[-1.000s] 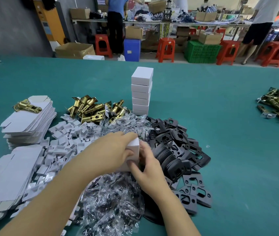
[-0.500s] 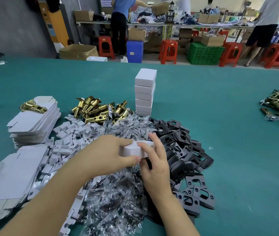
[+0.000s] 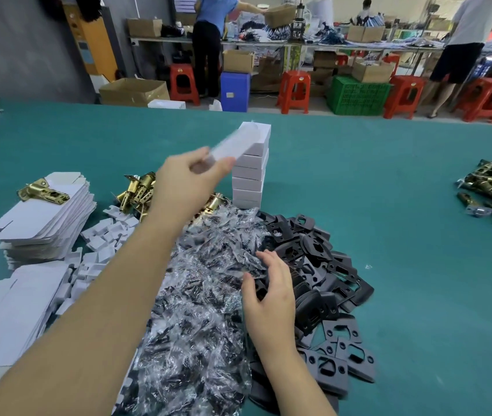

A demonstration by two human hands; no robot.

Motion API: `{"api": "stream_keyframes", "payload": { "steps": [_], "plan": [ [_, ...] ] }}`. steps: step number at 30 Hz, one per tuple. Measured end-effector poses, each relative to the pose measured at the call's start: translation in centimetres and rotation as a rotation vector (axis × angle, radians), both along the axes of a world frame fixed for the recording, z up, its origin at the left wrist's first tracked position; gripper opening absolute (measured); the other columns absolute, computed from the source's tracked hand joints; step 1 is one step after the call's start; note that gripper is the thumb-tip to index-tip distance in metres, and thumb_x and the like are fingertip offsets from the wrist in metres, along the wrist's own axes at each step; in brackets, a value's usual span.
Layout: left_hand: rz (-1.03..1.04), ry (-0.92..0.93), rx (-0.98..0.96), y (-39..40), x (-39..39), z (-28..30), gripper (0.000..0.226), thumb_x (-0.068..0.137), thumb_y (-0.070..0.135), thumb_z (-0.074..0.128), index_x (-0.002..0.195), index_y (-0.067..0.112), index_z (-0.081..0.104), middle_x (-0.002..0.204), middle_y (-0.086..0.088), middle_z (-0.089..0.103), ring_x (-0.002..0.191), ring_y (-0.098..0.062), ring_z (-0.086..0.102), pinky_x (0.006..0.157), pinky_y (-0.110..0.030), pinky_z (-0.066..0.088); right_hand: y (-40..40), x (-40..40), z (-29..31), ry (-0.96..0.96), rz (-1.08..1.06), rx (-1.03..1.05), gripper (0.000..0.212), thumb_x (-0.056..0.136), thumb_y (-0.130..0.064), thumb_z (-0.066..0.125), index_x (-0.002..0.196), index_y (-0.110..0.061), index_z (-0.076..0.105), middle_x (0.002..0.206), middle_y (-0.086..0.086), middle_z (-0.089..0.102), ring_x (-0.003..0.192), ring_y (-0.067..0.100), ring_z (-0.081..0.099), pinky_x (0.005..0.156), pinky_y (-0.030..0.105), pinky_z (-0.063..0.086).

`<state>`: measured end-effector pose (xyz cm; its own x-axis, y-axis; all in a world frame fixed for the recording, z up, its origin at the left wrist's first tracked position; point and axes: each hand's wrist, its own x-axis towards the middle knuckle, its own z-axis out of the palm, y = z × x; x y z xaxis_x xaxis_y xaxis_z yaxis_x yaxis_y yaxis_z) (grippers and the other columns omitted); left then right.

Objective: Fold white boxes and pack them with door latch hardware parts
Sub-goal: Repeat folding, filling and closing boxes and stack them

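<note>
Left hand (image 3: 192, 178) pinches our packed white box (image 3: 232, 145), long axis tilted toward the box stack (image 3: 250, 172) just beyond. Right hand (image 3: 268, 292) hovers relaxed, well short of it

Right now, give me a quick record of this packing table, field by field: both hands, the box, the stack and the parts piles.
left hand: grips a white box, motion-blurred, raised beside the top of the stack
right hand: fingers loosely spread, holding nothing, over the bagged parts
stack of closed white boxes: upright on the green table
clear bagged parts: centre heap
black plates: right of the bags
brass latches: behind the left arm
flat box blanks: left, one brass latch on top
</note>
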<state>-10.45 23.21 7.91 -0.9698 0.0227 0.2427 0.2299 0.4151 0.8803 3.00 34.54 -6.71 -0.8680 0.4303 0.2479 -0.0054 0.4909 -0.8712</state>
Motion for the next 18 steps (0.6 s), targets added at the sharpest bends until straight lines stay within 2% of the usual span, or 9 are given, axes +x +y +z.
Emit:
{"api": "stream_keyframes", "payload": {
  "steps": [2,4,7,10,12,15,18],
  "plan": [
    [0.080,0.207,-0.162,2.7,-2.5,1.4,0.070,0.085,0.064,0.067,0.141,0.022,0.060,0.128,-0.005,0.067,0.112,-0.019,0.062,0.091,-0.027,0.045,0.0,-0.1,0.0,-0.007,0.005,0.008,0.040,0.102,-0.025,0.060,0.141,-0.023,0.054,0.149,-0.008,0.047,0.144,-0.002,0.034,0.111,0.000,0.017],
    [0.136,0.359,-0.378,5.5,-4.9,2.5,0.071,0.089,0.065,0.061,0.146,0.024,0.054,0.124,-0.009,0.061,0.110,-0.028,0.059,0.083,-0.032,0.041,0.0,-0.1,-0.1,-0.004,0.004,0.028,0.040,0.103,-0.027,0.059,0.142,-0.024,0.053,0.148,-0.009,0.048,0.142,-0.003,0.034,0.111,0.000,0.017],
    [0.215,0.356,-0.616,8.3,-8.3,3.1,0.073,0.092,0.066,0.056,0.149,0.022,0.045,0.129,-0.011,0.052,0.103,-0.033,0.060,0.074,-0.035,0.040,0.0,-0.2,-0.3,0.005,0.003,0.050,0.039,0.103,-0.028,0.058,0.142,-0.024,0.053,0.146,-0.010,0.048,0.141,-0.004,0.035,0.112,0.002,0.018],
    [0.213,0.214,-0.682,9.9,-10.4,2.4,0.067,0.092,0.064,0.058,0.141,0.019,0.050,0.138,-0.013,0.049,0.109,-0.036,0.061,0.073,-0.035,0.038,0.0,-0.2,-0.4,0.013,0.004,0.061,0.037,0.103,-0.027,0.058,0.140,-0.023,0.055,0.144,-0.011,0.049,0.141,-0.007,0.032,0.112,0.002,0.018],
    [0.197,0.119,-0.659,10.6,-11.1,1.4,0.060,0.092,0.062,0.061,0.132,0.018,0.056,0.135,-0.014,0.050,0.111,-0.037,0.060,0.072,-0.036,0.038,0.0,-0.3,-0.5,0.027,0.006,0.069,0.036,0.103,-0.025,0.059,0.138,-0.021,0.057,0.142,-0.010,0.051,0.141,-0.008,0.031,0.112,0.003,0.018],
    [0.199,0.095,-0.601,11.3,-11.1,0.3,0.054,0.091,0.058,0.066,0.124,0.015,0.057,0.128,-0.013,0.047,0.103,-0.036,0.061,0.071,-0.038,0.040,0.0,-0.3,-0.6,0.046,0.007,0.079,0.032,0.103,-0.023,0.059,0.134,-0.020,0.061,0.138,-0.011,0.052,0.138,-0.013,0.031,0.111,0.003,0.018],
    [0.201,0.095,-0.600,11.6,-11.0,0.5,0.058,0.089,0.058,0.068,0.126,0.016,0.056,0.129,-0.012,0.045,0.094,-0.033,0.057,0.069,-0.038,0.041,-0.1,-0.3,-0.7,0.061,0.002,0.083,0.027,0.102,-0.021,0.061,0.129,-0.020,0.064,0.135,-0.013,0.051,0.134,-0.015,0.032,0.107,0.001,0.020]
  ]
}}
